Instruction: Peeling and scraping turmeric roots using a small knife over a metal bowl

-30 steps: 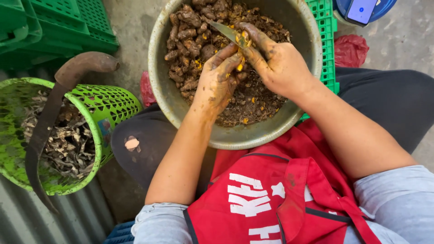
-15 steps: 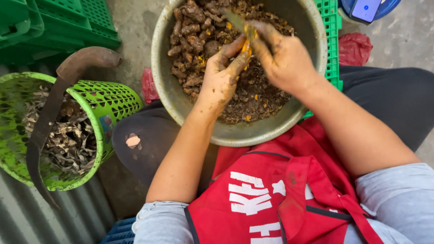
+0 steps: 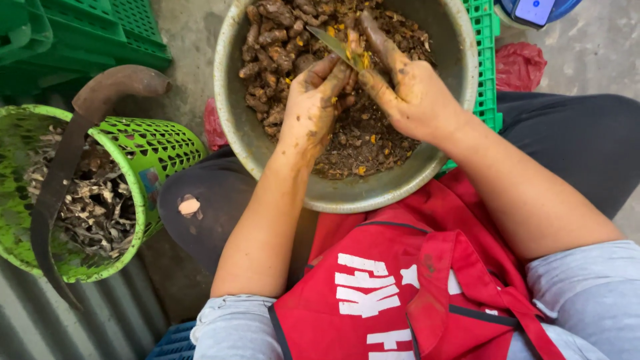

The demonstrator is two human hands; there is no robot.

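Observation:
A large metal bowl (image 3: 347,193) rests between my knees, filled with brown turmeric roots (image 3: 273,47) and orange peelings. Over it my left hand (image 3: 310,107) pinches a small turmeric piece (image 3: 353,57) with yellow flesh showing. My right hand (image 3: 410,93) grips a small knife (image 3: 328,41), whose blade lies against that piece. Both hands are smeared with dirt and yellow stain. The knife's handle is hidden inside my right fist.
A green perforated basket (image 3: 143,150) of dry root trimmings stands at the left, with a curved sickle (image 3: 63,167) lying across it. Green plastic crates (image 3: 73,40) sit at the top left and behind the bowl. A red bag (image 3: 520,67) lies at the top right.
Both hands have shifted a little toward the bowl's far side, and the knife blade has turned against the piece held in my left hand.

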